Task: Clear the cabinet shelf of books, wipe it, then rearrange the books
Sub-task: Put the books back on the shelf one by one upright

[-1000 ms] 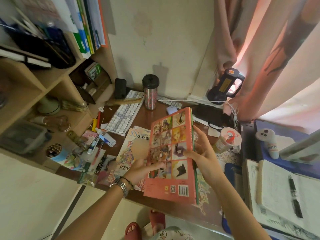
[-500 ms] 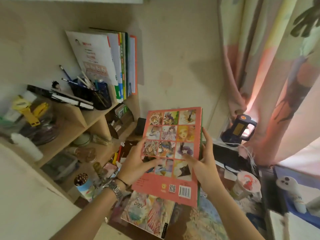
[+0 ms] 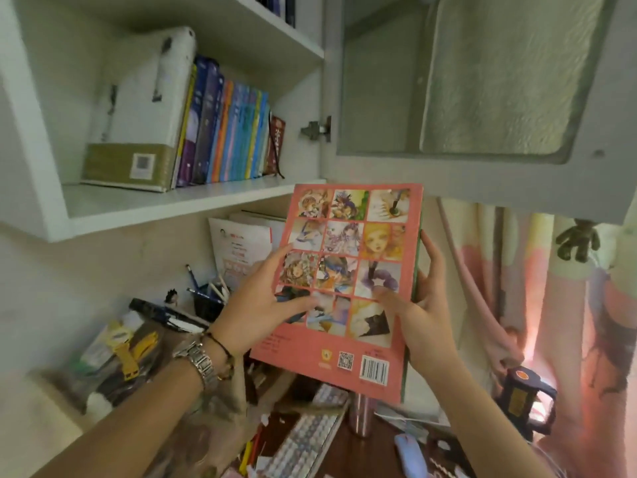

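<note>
- We hold a pink book (image 3: 348, 288) upright in both hands, back cover toward us, its grid of small illustrations and a barcode at the lower right plainly showing.
- Our left hand (image 3: 262, 305) grasps the book's left edge, thumb lying across the cover; the fingers behind it are hidden.
- Our right hand (image 3: 418, 312) grasps the right edge, thumb on the cover, fingers stretched up along the green-tinted edge.
- A metal watch (image 3: 200, 365) and a thin dark bracelet sit on our left wrist.
- The book's top edge is just below the front lip of the white cabinet shelf (image 3: 179, 205), near its right end; it does not rest on the shelf.
- On that shelf a white box (image 3: 141, 108) with a QR label stands at the left, and a row of books (image 3: 227, 132) with purple, orange and blue spines leans against it.
- The cabinet door (image 3: 482, 91), with a frosted pane, hangs open to the right of the shelf.
- Below, partly blurred, we see a keyboard (image 3: 303, 439), a pen holder (image 3: 206, 301) and a yellow watch (image 3: 125, 346) on the cluttered desk and side shelves.
- A pink curtain (image 3: 568, 322) hangs at the right.
</note>
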Demonstrator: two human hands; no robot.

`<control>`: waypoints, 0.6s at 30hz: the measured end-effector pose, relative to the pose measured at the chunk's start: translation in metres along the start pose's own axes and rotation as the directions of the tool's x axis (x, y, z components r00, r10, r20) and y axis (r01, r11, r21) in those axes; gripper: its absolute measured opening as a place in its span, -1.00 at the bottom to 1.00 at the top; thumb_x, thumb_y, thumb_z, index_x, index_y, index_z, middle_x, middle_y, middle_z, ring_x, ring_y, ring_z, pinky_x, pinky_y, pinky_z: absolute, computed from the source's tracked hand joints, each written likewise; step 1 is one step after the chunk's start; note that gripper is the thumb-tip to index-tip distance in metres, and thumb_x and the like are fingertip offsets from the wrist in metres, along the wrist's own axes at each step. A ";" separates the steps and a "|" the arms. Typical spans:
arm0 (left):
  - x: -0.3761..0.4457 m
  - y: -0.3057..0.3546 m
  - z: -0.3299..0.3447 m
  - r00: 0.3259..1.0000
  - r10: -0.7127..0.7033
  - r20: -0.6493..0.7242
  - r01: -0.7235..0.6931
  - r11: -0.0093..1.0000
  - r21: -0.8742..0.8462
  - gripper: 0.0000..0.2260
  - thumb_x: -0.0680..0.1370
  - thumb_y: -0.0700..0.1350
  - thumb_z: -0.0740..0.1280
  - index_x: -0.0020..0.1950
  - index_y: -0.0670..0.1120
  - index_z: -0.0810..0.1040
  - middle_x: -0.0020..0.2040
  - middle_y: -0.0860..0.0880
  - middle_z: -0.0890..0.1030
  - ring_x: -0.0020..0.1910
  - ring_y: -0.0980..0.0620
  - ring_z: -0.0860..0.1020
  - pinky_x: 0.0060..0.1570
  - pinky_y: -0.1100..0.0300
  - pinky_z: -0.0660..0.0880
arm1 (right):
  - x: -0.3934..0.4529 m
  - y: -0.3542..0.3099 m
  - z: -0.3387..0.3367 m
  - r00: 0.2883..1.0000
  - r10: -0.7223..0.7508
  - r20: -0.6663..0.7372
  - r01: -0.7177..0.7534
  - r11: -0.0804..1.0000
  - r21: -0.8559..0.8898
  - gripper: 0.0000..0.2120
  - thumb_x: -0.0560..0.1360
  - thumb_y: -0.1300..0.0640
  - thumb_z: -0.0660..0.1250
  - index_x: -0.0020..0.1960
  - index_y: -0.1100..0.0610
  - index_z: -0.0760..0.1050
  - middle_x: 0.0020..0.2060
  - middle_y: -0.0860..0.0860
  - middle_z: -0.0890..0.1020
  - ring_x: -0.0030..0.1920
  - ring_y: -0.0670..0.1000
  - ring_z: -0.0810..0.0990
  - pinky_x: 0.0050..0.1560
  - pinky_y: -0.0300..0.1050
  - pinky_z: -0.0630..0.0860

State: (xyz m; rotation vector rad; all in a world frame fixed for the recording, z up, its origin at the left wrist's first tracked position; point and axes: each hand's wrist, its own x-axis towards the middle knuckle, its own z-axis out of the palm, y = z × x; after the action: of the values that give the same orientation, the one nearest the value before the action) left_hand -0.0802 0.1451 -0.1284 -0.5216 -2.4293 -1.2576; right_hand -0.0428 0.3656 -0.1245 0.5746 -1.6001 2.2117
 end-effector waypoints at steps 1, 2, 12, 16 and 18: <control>0.006 0.008 -0.011 1.000 0.018 -0.013 -0.018 1.000 0.013 -0.15 0.22 0.44 0.40 0.43 0.33 0.11 0.33 0.15 0.41 0.25 0.17 0.46 0.25 0.01 0.46 | 0.008 -0.007 0.006 1.000 -0.021 0.013 0.020 1.000 0.016 -0.26 0.47 0.48 0.29 0.42 -0.15 0.19 0.11 -0.05 0.65 0.05 0.06 0.68 -0.22 -0.04 0.63; 0.012 0.016 -0.023 0.999 0.039 -0.031 -0.038 0.999 0.027 -0.13 0.21 0.46 0.39 0.43 0.34 0.11 0.34 0.16 0.42 0.26 0.17 0.46 0.25 0.00 0.46 | 0.017 -0.013 0.013 0.999 -0.043 0.026 0.043 0.999 0.027 -0.26 0.47 0.49 0.29 0.42 -0.15 0.20 0.11 -0.04 0.65 0.04 0.05 0.68 -0.23 -0.05 0.63; 0.062 0.076 -0.116 0.957 0.197 -0.213 -0.149 0.964 0.222 -0.15 0.26 0.37 0.38 0.47 0.22 0.14 0.44 0.13 0.33 0.37 0.10 0.37 0.33 -0.06 0.38 | 0.088 -0.062 0.073 0.947 -0.314 0.069 0.310 0.948 0.068 -0.20 0.44 0.56 0.25 0.45 -0.12 0.16 0.09 0.07 0.65 0.02 0.04 0.67 -0.16 -0.05 0.60; 0.075 0.090 -0.142 0.925 0.221 -0.310 -0.164 0.966 0.199 -0.29 0.38 0.17 0.46 0.44 0.20 0.21 0.35 0.12 0.43 0.26 0.12 0.46 0.26 0.03 0.44 | 0.107 -0.073 0.101 0.919 -0.385 0.086 0.377 0.922 0.093 -0.20 0.45 0.56 0.25 0.45 -0.12 0.16 0.12 0.11 0.62 0.03 0.03 0.66 -0.16 -0.06 0.60; 0.081 0.093 -0.154 0.908 0.210 -0.363 -0.153 0.972 0.179 -0.35 0.42 0.09 0.46 0.43 0.17 0.24 0.27 0.17 0.48 0.19 0.14 0.51 0.21 0.02 0.48 | 0.116 -0.074 0.116 0.913 -0.395 0.103 0.383 0.917 0.113 -0.21 0.46 0.53 0.27 0.45 -0.14 0.16 0.15 0.10 0.60 0.09 0.06 0.65 -0.12 0.04 0.62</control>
State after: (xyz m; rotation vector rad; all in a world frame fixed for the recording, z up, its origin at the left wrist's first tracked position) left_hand -0.0850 0.0799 0.0577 -0.4077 -2.0736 -0.9869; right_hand -0.0916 0.2824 0.0274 0.9821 -1.3041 1.9836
